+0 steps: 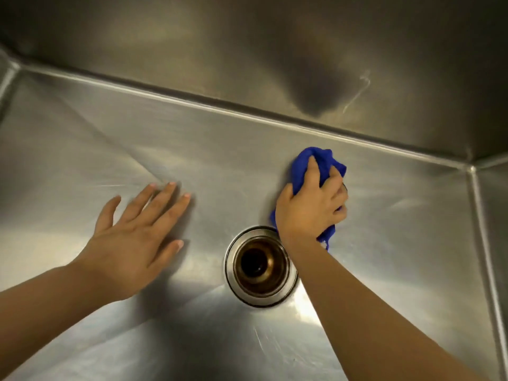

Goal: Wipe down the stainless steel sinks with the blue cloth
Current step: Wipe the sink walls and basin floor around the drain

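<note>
Blue cloth (326,158) on steel sink (220,160)

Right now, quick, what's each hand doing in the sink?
Left hand: open, fingers straight and spread on the sink floor, holding nothing.
Right hand: closed around the bunched blue cloth, just beyond the drain.

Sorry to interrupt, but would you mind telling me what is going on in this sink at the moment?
A person is wiping the inside of a steel sink by hand. The right hand grips a bunched blue cloth and holds it against the sink floor, just beyond the drain and near the back wall. The left hand is open, fingers spread, over the floor to the left of the drain. A pale streak shows on the back wall above the cloth.
</note>
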Available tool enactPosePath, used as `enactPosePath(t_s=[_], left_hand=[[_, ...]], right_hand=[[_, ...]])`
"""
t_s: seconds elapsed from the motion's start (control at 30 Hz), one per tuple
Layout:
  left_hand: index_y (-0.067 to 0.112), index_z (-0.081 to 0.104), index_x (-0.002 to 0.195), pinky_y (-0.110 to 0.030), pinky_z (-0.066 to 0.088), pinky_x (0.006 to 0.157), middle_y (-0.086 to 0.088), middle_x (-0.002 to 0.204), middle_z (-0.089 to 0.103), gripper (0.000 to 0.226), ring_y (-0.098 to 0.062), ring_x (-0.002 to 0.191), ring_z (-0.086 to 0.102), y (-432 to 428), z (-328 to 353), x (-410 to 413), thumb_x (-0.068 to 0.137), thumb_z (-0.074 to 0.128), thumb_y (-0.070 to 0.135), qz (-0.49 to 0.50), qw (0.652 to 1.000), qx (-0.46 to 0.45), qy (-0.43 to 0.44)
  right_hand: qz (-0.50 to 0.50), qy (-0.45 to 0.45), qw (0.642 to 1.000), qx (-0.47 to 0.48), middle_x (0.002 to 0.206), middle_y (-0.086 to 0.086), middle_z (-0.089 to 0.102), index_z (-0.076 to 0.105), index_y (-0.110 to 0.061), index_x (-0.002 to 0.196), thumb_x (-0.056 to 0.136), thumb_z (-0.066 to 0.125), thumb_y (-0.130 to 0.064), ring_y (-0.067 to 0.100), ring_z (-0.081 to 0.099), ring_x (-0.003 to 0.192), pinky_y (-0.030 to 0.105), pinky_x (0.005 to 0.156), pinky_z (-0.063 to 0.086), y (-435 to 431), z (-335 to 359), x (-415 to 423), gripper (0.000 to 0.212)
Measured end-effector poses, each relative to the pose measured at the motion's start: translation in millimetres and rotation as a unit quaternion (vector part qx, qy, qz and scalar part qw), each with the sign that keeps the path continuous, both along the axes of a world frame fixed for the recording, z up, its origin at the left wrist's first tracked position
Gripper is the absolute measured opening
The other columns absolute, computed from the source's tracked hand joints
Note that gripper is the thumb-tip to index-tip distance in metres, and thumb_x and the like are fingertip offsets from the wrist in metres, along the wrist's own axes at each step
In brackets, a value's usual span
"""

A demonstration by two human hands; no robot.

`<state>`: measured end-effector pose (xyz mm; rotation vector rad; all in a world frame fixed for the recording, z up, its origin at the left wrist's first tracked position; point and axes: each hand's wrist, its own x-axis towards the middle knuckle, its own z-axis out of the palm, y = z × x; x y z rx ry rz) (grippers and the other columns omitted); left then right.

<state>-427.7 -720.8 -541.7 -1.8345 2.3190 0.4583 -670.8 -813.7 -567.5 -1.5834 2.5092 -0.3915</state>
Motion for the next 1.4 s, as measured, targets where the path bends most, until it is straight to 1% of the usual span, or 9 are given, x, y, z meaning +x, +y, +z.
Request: enactPosePath(t_s=[0.17, 0.3, 0.57, 0.87, 0.97, 1.07, 1.13, 1.23, 1.4], left_hand=[[0.029, 0.018, 0.154, -0.058, 0.032, 0.102, -0.002, 0.158, 0.025, 0.074, -0.021, 0.143, 0.021, 9.5, 8.0, 26.7, 0.091, 0.017, 0.068, 0.013, 0.999, 0.024, -0.025], [0.028, 0.015, 0.154, -0.059, 0.032, 0.1, -0.004, 0.158, 0.024, 0.09, -0.02, 0.143, 0.015, 12.9, 16.7, 49.5, 0.082, 0.018, 0.082, 0.022, 0.998, 0.033, -0.038], [0.021, 0.019, 0.154, -0.058, 0.037, 0.093, -0.006, 0.16, 0.011, 0.157, -0.014, 0.147, -0.012, 34.2, 10.5, 101.4, 0.02, 0.062, 0.092, -0.014, 0.995, 0.07, -0.063], [0.019, 0.036, 0.147, -0.05, 0.024, 0.093, -0.013, 0.15, 0.036, 0.157, -0.028, 0.13, 0.034, 56.5, 15.4, 137.5, 0.005, 0.083, 0.068, 0.021, 0.988, 0.119, -0.096], [0.017, 0.037, 0.147, -0.047, 0.023, 0.094, -0.014, 0.151, 0.036, 0.16, -0.028, 0.131, 0.034, 60.1, 14.8, 148.5, 0.003, 0.081, 0.069, 0.014, 0.988, 0.112, -0.106], [0.026, 0.014, 0.154, -0.046, 0.018, 0.1, -0.01, 0.159, 0.013, 0.163, -0.03, 0.14, 0.031, 62.9, 12.3, 152.4, 0.012, 0.083, 0.07, 0.036, 0.989, 0.113, -0.085], [0.039, -0.029, 0.143, -0.046, 0.001, 0.107, 0.002, 0.154, -0.031, 0.155, -0.026, 0.145, -0.002, 62.8, 11.2, 150.3, 0.041, 0.084, 0.067, 0.053, 0.988, 0.135, -0.044], [0.039, -0.058, 0.113, -0.045, -0.015, 0.112, 0.006, 0.132, -0.06, 0.131, -0.016, 0.132, -0.039, 60.8, 17.3, 144.0, 0.077, 0.067, 0.059, 0.059, 0.973, 0.214, -0.057], [0.031, -0.056, 0.115, -0.046, -0.013, 0.113, -0.001, 0.139, -0.053, 0.126, -0.018, 0.138, -0.036, 69.8, 32.1, 150.5, 0.079, 0.062, 0.061, 0.079, 0.962, 0.246, -0.084]], right_hand=[[0.266, 0.009, 0.964, -0.006, 0.138, 0.011, 0.048, 0.054, -0.027, 0.132, 0.069, 0.075, -0.029, 0.033, 0.034, 0.12, 0.058, 0.095, 0.038, 21.8, -3.8, 65.6, 0.067], [0.404, 0.01, 0.915, -0.004, 0.135, 0.01, 0.049, 0.049, -0.03, 0.134, 0.075, 0.051, -0.036, 0.032, 0.038, 0.116, 0.055, 0.093, 0.041, 5.3, 0.2, 36.5, 0.06], [0.097, 0.003, 0.994, 0.042, 0.154, 0.007, 0.021, 0.035, -0.033, 0.145, 0.088, 0.057, -0.026, 0.033, 0.02, 0.137, 0.051, 0.11, 0.017, 5.5, 3.3, 61.7, 0.061], [0.53, -0.007, 0.848, 0.011, 0.132, 0.005, 0.045, 0.049, -0.032, 0.132, 0.074, 0.044, -0.036, 0.028, 0.04, 0.113, 0.051, 0.091, 0.042, 24.2, 1.4, 120.6, 0.058], [0.503, 0.018, 0.864, 0.001, 0.135, 0.01, 0.047, 0.044, -0.033, 0.135, 0.078, 0.043, -0.035, 0.033, 0.043, 0.117, 0.052, 0.094, 0.039, -6.0, 2.9, 102.9, 0.058], [0.306, 0.015, 0.951, 0.044, 0.151, 0.007, 0.028, 0.037, -0.033, 0.144, 0.088, 0.053, -0.026, 0.033, 0.027, 0.134, 0.05, 0.108, 0.022, -15.3, 6.3, 133.1, 0.058], [0.223, 0.01, 0.972, 0.07, 0.155, 0.005, 0.019, 0.032, -0.034, 0.146, 0.09, 0.054, -0.026, 0.031, 0.018, 0.138, 0.049, 0.111, 0.015, -2.3, 9.2, 158.3, 0.061], [0.341, 0.001, 0.939, 0.033, 0.149, 0.007, 0.029, 0.041, -0.031, 0.142, 0.081, 0.062, -0.021, 0.034, 0.026, 0.131, 0.055, 0.106, 0.025, 46.7, 2.0, 173.2, 0.065], [0.514, 0.0, 0.858, 0.011, 0.136, 0.005, 0.041, 0.051, -0.031, 0.131, 0.071, 0.055, -0.025, 0.03, 0.038, 0.118, 0.056, 0.095, 0.041, 53.9, -0.9, 176.8, 0.06]])
